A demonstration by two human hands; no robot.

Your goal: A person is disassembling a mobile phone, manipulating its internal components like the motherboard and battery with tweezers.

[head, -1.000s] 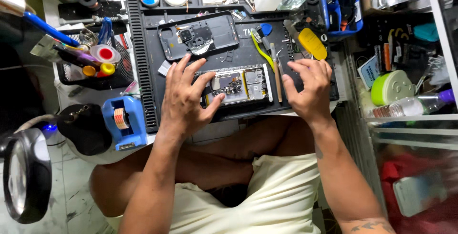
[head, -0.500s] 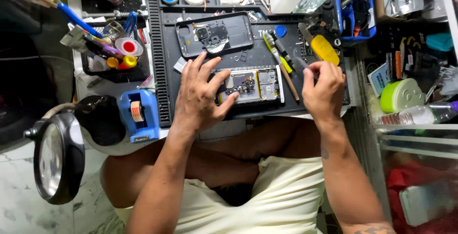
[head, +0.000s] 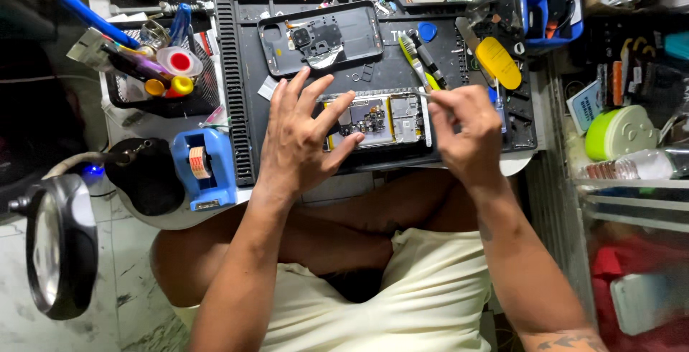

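Observation:
An opened phone (head: 380, 119) with its board and yellow battery exposed lies on a black work mat (head: 244, 108). My left hand (head: 301, 137) rests on the phone's left part, fingers spread, pinning it down. To the phone's right, my right hand (head: 466, 133) pinches a thin metal tool (head: 423, 94) whose tip points at the phone's upper right corner. A separate dark phone frame (head: 323, 36) with a camera module lies further back on the mat.
A green-yellow screwdriver (head: 416, 61) and a yellow-handled tool (head: 499, 61) lie right of the frame. A blue tape dispenser (head: 201, 162), mesh tray of pens (head: 158, 72) and magnifier lamp (head: 54, 244) stand left. A green container (head: 621, 133) and bottle (head: 646, 165) are right.
My right hand went from lying flat on the mat among the tools to curled and raised, pinching a thin tool. My left hand stayed on the phone.

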